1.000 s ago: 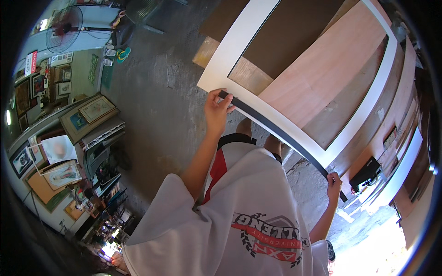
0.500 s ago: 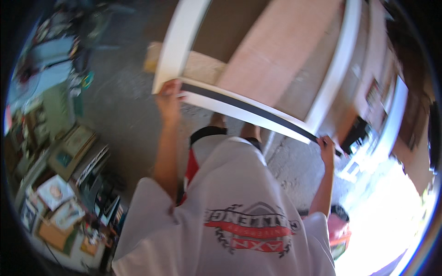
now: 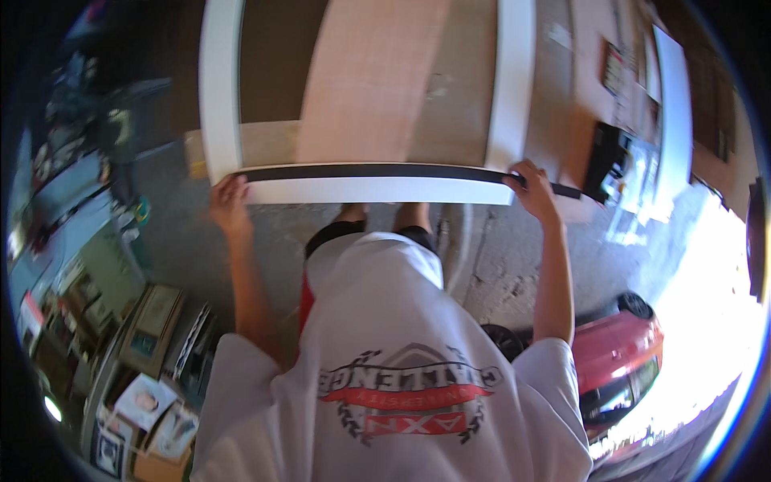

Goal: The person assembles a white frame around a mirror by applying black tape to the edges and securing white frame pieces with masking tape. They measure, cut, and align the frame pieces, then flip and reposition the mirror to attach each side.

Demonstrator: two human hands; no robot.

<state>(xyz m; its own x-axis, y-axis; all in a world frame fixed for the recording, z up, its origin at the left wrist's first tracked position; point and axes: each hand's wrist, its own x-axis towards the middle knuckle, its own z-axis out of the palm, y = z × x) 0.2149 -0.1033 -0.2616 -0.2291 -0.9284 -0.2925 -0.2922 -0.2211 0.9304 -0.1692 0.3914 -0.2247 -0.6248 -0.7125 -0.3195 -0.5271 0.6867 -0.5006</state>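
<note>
A long thin black strip (image 3: pixel 377 171) lies along the white crosspiece (image 3: pixel 377 191) of a white frame in front of me. My left hand (image 3: pixel 230 199) is closed at the strip's left end, by the frame's corner. Near the right corner, the fingers of my right hand (image 3: pixel 534 189) pinch the strip, and its free end sticks out to the right past them. Two white side pieces, the left (image 3: pixel 220 88) and the right (image 3: pixel 511 88), run away from me from the crosspiece.
A pale wooden panel (image 3: pixel 369 80) lies between the side pieces. Papers and boxes (image 3: pixel 152 321) crowd the lower left. At the right are a black object (image 3: pixel 606 165), a standing white board (image 3: pixel 673 112) and, farther off, a red car (image 3: pixel 618 349) in bright light.
My view has turned, so the crosspiece now looks level instead of slanting down rightward. My right hand is nearer the frame's right corner, with more strip showing beyond it.
</note>
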